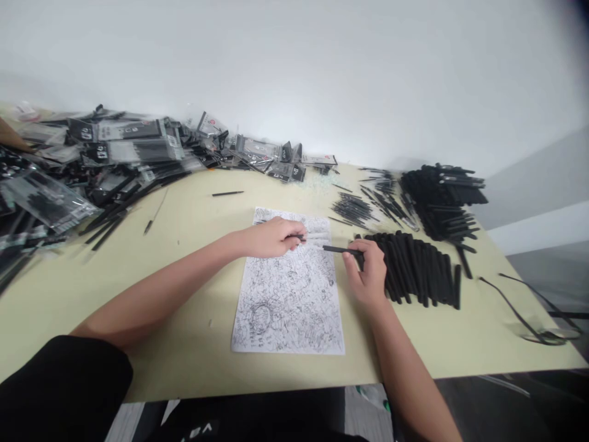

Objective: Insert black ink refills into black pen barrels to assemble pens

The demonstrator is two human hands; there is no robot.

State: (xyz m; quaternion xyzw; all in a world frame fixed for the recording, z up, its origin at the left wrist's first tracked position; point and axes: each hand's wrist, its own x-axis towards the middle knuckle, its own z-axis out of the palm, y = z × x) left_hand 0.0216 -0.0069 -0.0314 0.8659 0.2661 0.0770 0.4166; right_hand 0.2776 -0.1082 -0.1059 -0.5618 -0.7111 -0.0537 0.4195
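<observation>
A white sheet (pixel 289 301) covered in dark scribbles lies on the pale yellow table (pixel 184 368). Over its upper left part, my left hand (pixel 275 237) is closed around a short dark piece (pixel 297 236), whose end points right. At the sheet's right edge my right hand (pixel 367 267) grips a black pen-like stick (pixel 338 249) that points left toward my left hand. The two held pieces are apart. Right beside my right hand is a row of black sticks (pixel 418 267). Fine detail of the held pieces is blurred.
Clear packets (pixel 133 149) with black sticks heap along the left and back. Thin refills (pixel 354 209) lie behind the row, near a stacked black pile (pixel 442 196). Glasses (pixel 543 334) rest at the right edge. One loose dark refill (pixel 227 194) lies behind the sheet.
</observation>
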